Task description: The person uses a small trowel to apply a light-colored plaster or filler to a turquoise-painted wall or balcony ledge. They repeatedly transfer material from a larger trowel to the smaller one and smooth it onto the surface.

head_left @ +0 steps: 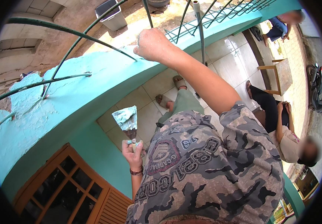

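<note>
My left hand (133,156), a bracelet at its wrist, is closed round the handle of a scraper (125,118). The scraper's wide blade points up and is caked with pale turquoise and whitish paint or filler. Across to the far side stretches my right arm, its hand (151,45) closed in a fist at the top of a turquoise low wall (90,74). Whatever the fist may hold is hidden. Paint on the wall top is cracked and peeling towards the left. A green metal bar (148,15) ends just behind my right hand.
Curved green bars (67,30) rise from the wall at the left. Beyond the wall stands a grey bin (112,18). A brown-framed window (67,183) is at lower left. At right, a seated person (276,112) is near a wooden stool (282,76); another person (278,28) is farther off.
</note>
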`<state>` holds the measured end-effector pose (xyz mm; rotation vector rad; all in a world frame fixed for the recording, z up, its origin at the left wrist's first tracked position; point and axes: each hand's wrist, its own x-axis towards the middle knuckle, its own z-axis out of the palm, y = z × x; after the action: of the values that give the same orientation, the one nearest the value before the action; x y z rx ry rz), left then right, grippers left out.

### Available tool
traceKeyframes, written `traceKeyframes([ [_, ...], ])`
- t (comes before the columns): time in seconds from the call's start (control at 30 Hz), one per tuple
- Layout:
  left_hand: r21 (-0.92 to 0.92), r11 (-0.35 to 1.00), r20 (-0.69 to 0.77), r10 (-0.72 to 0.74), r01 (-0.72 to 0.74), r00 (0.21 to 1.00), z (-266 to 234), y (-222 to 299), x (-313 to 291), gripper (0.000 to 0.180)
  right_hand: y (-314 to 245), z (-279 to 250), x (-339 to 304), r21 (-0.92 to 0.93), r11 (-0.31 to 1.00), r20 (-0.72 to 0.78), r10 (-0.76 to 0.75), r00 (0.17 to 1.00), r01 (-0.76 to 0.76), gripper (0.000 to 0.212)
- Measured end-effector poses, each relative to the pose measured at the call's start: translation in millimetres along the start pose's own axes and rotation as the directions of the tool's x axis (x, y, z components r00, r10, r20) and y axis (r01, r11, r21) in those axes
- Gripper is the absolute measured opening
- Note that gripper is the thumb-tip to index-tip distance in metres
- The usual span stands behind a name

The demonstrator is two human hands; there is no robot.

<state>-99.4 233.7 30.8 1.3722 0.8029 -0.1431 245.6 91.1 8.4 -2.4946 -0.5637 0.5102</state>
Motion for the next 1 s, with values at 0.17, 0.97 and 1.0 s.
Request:
traceKeyframes([
  [0.17, -0.019, 1.0, -0.006, 0.0, 0.0, 1.0, 2, 0, -1, 0.027, 4, 7, 1, -0.031, 1.0, 0.034, -0.002, 0.999, 0.003, 0.026],
  [0.97, 0.004, 1.0, 0.017, 0.012, -0.012, 1.0, 3, 6, 3, 0.027, 4, 13, 3, 0.08, 0.997, 0.023, 0.006, 1.0, -0.007, 0.028],
  [1.0, 0.002, 1.0, 0.01, 0.011, -0.011, 1.0, 3, 5, 3, 0.027, 5, 14, 3, 0.111, 0.994, 0.011, 0.0, 1.0, -0.001, 0.028],
])
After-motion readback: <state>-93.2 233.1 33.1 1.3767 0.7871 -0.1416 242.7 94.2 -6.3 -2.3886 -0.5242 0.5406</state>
